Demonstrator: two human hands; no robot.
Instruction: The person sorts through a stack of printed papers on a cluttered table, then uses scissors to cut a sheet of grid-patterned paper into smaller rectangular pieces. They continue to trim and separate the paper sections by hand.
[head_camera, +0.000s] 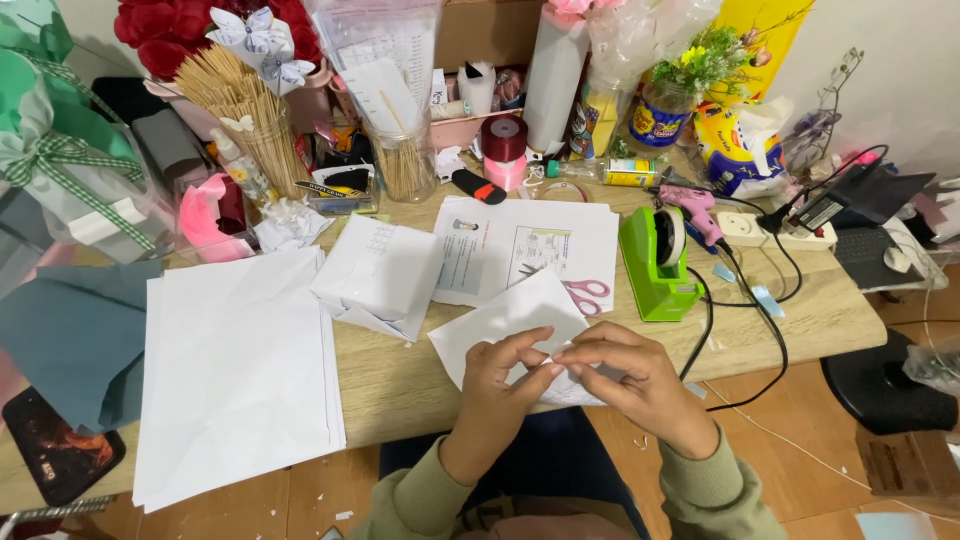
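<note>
Both hands pinch a folded white paper sheet (510, 325) at the desk's near edge, just beside the green tape dispenser (655, 262) — left hand (500, 385) and right hand (640, 380) fingertips pressed on one crease. Light, limp, easily creased — best held by its edges.

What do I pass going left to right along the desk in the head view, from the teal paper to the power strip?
Teal paper → white sheet stack → folded white paper → pink-handled scissors → green tape dispenser → power strip.
</note>
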